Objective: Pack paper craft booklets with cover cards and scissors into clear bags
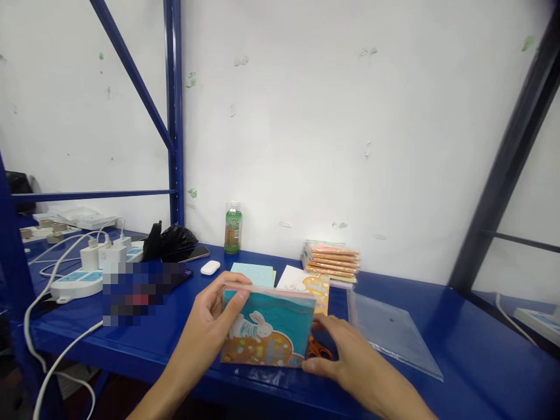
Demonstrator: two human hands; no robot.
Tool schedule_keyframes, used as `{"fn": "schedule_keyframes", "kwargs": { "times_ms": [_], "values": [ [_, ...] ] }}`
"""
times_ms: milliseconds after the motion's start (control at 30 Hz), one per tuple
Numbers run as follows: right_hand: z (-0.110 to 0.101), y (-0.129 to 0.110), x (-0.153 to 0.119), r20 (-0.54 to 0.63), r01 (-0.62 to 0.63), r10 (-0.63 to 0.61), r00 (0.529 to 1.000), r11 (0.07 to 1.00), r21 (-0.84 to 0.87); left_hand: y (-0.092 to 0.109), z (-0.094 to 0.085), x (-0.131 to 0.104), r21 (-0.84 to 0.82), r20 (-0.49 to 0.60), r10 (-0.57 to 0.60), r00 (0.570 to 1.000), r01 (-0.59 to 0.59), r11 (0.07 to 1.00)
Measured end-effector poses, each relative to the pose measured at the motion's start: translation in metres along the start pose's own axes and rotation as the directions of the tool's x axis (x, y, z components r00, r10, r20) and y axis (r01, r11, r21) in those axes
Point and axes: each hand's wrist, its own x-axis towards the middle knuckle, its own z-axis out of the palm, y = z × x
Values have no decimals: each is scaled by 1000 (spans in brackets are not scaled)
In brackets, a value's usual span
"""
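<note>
As held, card pack [268, 329]: upright on the blue counter [459, 326], between both hands.
Left hand [210, 321]: fingers grasping the pack's left edge.
Right hand [350, 356]: fingers grasping its lower right corner.
Clear sleeve [389, 329]: flat, just right.

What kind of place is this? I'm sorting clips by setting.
Probably a packing or stockroom bench: a blue metal shelf rack, a stack of packaged card sets, a clear plastic sleeve, and both hands gripping a rabbit-print pack.
</note>
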Motion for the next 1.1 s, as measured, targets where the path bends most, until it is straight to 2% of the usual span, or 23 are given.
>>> {"fn": "schedule_keyframes", "kwargs": {
  "times_ms": [133, 333, 567, 733, 867, 967, 1100],
  "values": [
    [1, 14, 3, -35, -174, 171, 985, 957, -232, -1, 0, 1, 7, -9, -11, 1000, 11, 1000],
    [2, 10, 9, -15, -206, 212, 977, 927, -313, -4, -3, 1, 23, 21, 3, 1000, -3, 1000],
    [1, 16, 8, -40, -208, 205, 978, 936, -284, -4, -2, 1, 30, -20, 10, 1000, -10, 1000],
    [-3, 31, 16, -93, -240, 224, 970, 940, -243, -4, -3, 0, 82, 29, 28, 999, -30, 996],
    [-9, 38, 20, -135, -200, 173, 975, 957, -213, -6, -5, -1, 56, 78, 19, 997, -23, 998],
    [-15, 32, 18, -219, -170, 124, 968, 964, -204, -7, -6, 0, 35, 106, 14, 994, -18, 999],
    [-27, 16, 9, -377, -110, 69, 924, 990, -88, -8, -6, -1, 0, 147, 6, 989, -6, 1000]
  ]
}}
